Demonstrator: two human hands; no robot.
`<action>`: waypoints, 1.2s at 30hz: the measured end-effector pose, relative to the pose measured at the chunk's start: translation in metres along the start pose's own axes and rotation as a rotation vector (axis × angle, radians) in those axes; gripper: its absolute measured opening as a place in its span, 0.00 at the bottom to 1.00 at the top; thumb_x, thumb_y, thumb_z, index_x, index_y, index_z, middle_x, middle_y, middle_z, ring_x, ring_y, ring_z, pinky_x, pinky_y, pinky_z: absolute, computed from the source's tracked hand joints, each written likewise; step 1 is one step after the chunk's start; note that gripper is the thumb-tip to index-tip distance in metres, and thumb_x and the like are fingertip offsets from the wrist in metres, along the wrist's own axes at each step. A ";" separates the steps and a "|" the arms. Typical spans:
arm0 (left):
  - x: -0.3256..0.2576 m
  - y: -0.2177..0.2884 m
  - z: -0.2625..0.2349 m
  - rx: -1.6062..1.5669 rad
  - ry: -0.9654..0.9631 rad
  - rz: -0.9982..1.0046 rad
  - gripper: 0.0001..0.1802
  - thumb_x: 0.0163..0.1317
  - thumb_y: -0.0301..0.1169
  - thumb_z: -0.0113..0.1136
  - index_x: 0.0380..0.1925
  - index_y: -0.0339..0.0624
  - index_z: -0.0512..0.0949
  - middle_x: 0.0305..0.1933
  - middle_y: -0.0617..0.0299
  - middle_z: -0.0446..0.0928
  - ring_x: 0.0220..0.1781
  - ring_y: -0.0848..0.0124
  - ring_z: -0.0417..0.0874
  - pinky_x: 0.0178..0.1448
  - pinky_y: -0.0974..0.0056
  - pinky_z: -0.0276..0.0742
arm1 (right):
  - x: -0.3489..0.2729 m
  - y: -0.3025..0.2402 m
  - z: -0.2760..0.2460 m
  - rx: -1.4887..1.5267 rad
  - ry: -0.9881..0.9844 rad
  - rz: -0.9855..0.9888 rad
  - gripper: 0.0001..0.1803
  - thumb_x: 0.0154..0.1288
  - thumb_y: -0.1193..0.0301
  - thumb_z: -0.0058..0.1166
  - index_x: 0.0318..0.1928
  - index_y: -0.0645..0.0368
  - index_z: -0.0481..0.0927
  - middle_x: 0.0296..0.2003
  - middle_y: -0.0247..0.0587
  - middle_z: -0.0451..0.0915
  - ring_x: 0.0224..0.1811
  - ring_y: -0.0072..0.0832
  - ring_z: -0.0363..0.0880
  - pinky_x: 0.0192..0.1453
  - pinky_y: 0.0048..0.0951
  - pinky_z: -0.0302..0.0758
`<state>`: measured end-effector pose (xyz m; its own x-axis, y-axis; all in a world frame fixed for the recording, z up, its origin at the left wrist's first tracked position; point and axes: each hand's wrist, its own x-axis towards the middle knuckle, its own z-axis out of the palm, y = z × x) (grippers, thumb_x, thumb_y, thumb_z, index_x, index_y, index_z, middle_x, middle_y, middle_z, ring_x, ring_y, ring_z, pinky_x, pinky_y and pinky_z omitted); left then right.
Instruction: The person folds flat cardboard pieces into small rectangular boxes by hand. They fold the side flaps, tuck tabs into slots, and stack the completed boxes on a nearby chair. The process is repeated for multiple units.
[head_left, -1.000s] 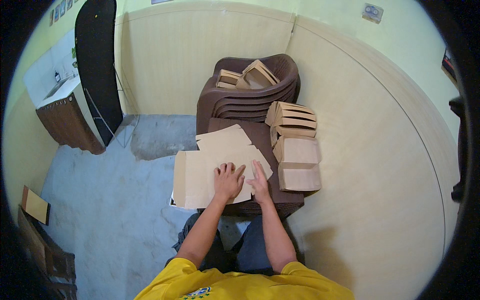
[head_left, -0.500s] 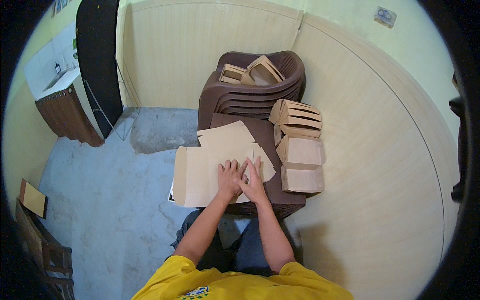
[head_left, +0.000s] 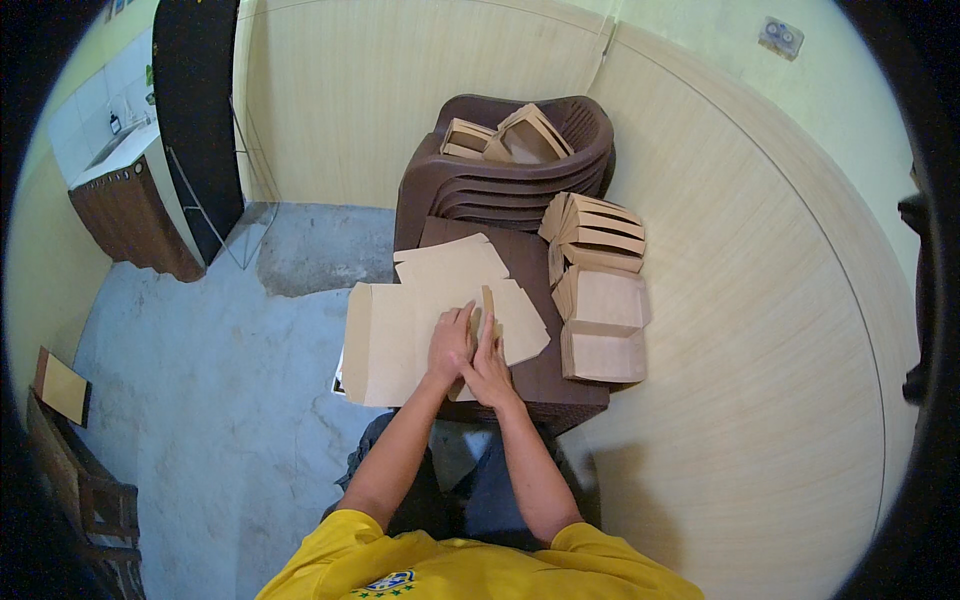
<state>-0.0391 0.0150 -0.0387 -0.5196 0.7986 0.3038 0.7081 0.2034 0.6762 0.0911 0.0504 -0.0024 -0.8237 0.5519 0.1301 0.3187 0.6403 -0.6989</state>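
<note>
A flat cardboard box blank with cut flaps lies on a dark brown tabletop, its left end sticking out past the edge. My left hand rests on the blank with fingers stretched out, pressing down beside a crease. Close against it, my right hand has its fingers straight along a narrow flap that stands up from the sheet. The right thumb reaches toward the left hand. Part of the crease is hidden under both hands.
Folded cardboard boxes stand at the tabletop's right side, by the wood-panelled wall. More cardboard boxes sit on stacked brown plastic chairs behind. Far left are a curtained sink counter and dark wooden furniture.
Both hands have slid slightly toward me and to the left. The narrow flap, lying nearly flat before, now stands raised beside the right fingers.
</note>
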 end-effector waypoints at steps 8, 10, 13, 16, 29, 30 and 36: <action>-0.016 0.030 -0.009 0.452 -0.040 -0.020 0.29 0.82 0.50 0.47 0.80 0.66 0.72 0.89 0.59 0.60 0.91 0.50 0.51 0.91 0.33 0.37 | -0.063 -0.011 -0.022 -0.188 -0.072 0.086 0.64 0.79 0.39 0.50 0.84 0.71 0.25 0.86 0.68 0.40 0.89 0.61 0.41 0.91 0.58 0.39; -0.015 0.032 -0.013 0.454 -0.090 -0.028 0.30 0.82 0.50 0.46 0.80 0.67 0.71 0.89 0.59 0.59 0.91 0.51 0.52 0.91 0.33 0.38 | -0.088 -0.017 -0.022 -0.338 -0.097 0.082 0.66 0.78 0.33 0.46 0.84 0.74 0.27 0.87 0.65 0.42 0.90 0.56 0.41 0.90 0.62 0.36; -0.013 0.030 -0.014 0.466 -0.110 -0.013 0.30 0.82 0.51 0.45 0.81 0.67 0.70 0.90 0.60 0.58 0.91 0.52 0.52 0.90 0.33 0.38 | -0.087 -0.019 -0.027 -0.507 -0.068 0.062 0.64 0.78 0.31 0.42 0.85 0.74 0.32 0.87 0.63 0.44 0.90 0.52 0.43 0.89 0.67 0.32; -0.011 0.027 -0.015 0.484 -0.147 -0.011 0.31 0.82 0.51 0.44 0.82 0.67 0.69 0.90 0.60 0.57 0.91 0.52 0.52 0.90 0.33 0.37 | -0.041 -0.016 -0.034 -0.587 -0.129 0.138 0.62 0.78 0.30 0.36 0.85 0.73 0.38 0.87 0.61 0.47 0.91 0.47 0.43 0.89 0.69 0.29; -0.011 0.031 -0.017 0.478 -0.185 -0.025 0.32 0.82 0.50 0.44 0.84 0.63 0.65 0.91 0.60 0.55 0.93 0.52 0.48 0.91 0.35 0.34 | 0.006 0.000 -0.013 -0.466 -0.062 0.137 0.57 0.81 0.32 0.32 0.86 0.68 0.40 0.88 0.54 0.45 0.92 0.44 0.36 0.89 0.68 0.29; -0.011 0.031 -0.016 0.489 -0.168 -0.017 0.32 0.83 0.50 0.43 0.84 0.64 0.65 0.91 0.60 0.54 0.93 0.52 0.48 0.91 0.34 0.35 | -0.021 -0.004 -0.010 -0.638 -0.117 0.134 0.55 0.82 0.33 0.30 0.87 0.67 0.40 0.88 0.55 0.46 0.92 0.46 0.37 0.89 0.68 0.29; -0.010 0.031 -0.016 0.491 -0.191 -0.036 0.32 0.84 0.50 0.42 0.84 0.63 0.63 0.91 0.60 0.54 0.93 0.53 0.47 0.91 0.35 0.35 | -0.077 -0.013 -0.020 -0.438 -0.087 0.108 0.55 0.81 0.32 0.29 0.87 0.65 0.41 0.88 0.54 0.45 0.92 0.45 0.36 0.89 0.68 0.29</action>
<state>-0.0195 0.0039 -0.0101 -0.4833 0.8661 0.1273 0.8561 0.4372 0.2756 0.1598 0.0103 0.0110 -0.8055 0.5926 0.0004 0.5572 0.7576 -0.3400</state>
